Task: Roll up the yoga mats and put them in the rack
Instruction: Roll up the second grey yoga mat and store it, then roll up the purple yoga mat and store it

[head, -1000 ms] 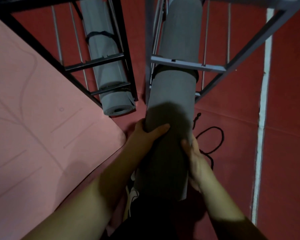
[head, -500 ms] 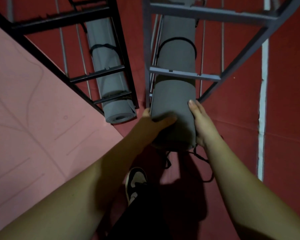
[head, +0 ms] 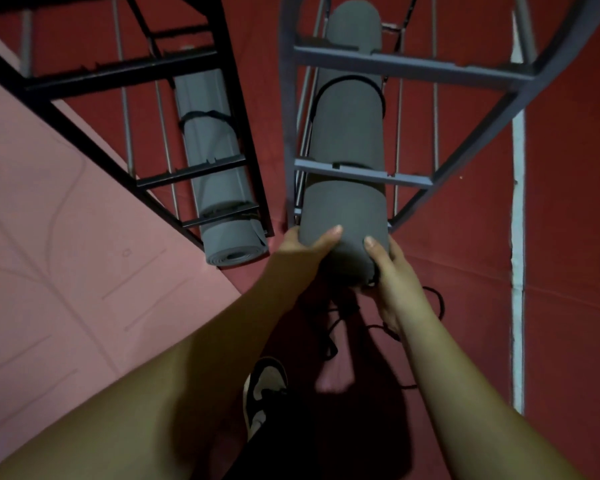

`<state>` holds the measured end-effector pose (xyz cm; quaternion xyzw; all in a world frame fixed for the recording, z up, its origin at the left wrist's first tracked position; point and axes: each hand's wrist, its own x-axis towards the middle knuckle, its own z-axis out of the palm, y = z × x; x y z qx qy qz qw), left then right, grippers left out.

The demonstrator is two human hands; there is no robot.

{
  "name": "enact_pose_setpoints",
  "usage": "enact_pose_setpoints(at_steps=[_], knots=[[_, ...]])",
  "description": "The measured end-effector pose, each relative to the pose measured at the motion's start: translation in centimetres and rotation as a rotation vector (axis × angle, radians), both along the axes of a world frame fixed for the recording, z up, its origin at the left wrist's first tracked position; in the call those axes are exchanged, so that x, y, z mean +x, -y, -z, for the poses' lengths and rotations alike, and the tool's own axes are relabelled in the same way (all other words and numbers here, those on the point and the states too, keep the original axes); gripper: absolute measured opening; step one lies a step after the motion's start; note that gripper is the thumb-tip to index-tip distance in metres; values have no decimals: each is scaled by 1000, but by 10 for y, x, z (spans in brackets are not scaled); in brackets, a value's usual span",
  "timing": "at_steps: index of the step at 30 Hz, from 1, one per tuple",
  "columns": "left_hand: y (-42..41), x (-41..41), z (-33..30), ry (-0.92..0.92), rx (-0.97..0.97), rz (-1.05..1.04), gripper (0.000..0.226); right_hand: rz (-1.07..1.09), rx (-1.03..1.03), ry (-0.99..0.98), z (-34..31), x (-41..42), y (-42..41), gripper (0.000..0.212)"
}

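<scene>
**Rolled grey mat held at the mouth of the grey rack**

Nearest the camera, below the grey rack (head: 409, 65) in view, a black-and-white shoe (head: 262, 386) stands on the red floor (head: 568, 237), with both bare forearms reaching up past it. A loose black cord (head: 433, 303) lies on the floor just behind the right wrist.

At the rack's near end, both hands hold the near end of the rolled grey mat (head: 347, 140). The left hand (head: 300, 252) has its grip curled round the roll's left side, thumb lying across the top. The right hand (head: 390, 271) has its grip wrapped round the lower right edge of the roll, thumb pressed on the top surface.

The mat lies lengthwise inside the grey rack, passing under two of its crossbars; a black strap (head: 349, 81) encircles it between those bars. Its far end reaches past the farther crossbar.

To the left of the grey rack stands a black rack (head: 125, 69) holding a second rolled grey mat (head: 219, 188), also strapped, its spiral end facing the camera. Farther left, an unrolled pink mat (head: 66, 254) lies flat on the floor. To the right of the grey rack, a white line (head: 518, 202) runs along the floor.
</scene>
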<state>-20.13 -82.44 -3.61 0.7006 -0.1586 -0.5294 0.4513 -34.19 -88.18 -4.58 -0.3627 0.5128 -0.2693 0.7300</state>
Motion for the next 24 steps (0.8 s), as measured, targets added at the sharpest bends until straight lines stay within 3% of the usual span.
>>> enact_pose_setpoints(at_steps=[4, 9, 16, 19, 21, 24], knots=[[31, 18, -5, 135, -30, 20, 59, 41, -3, 20, -4, 20, 36, 35], [40, 28, 5, 137, -33, -43, 82, 61, -38, -69, 6, 34, 60, 45], [12, 31, 2, 93, -5, -12, 61, 179, 25, -112, 16, 23, 34, 54], [-29, 43, -14, -50, 6, -47, 26, 367, 182, -195, 19, 7, -2, 31], [-72, 54, -21, -149, 13, -98, 18, 291, 222, -296, 11, 12, -35, 17], [-142, 78, -35, -118, 61, -143, 25, -140, 151, -314, -16, 54, -86, 14]])
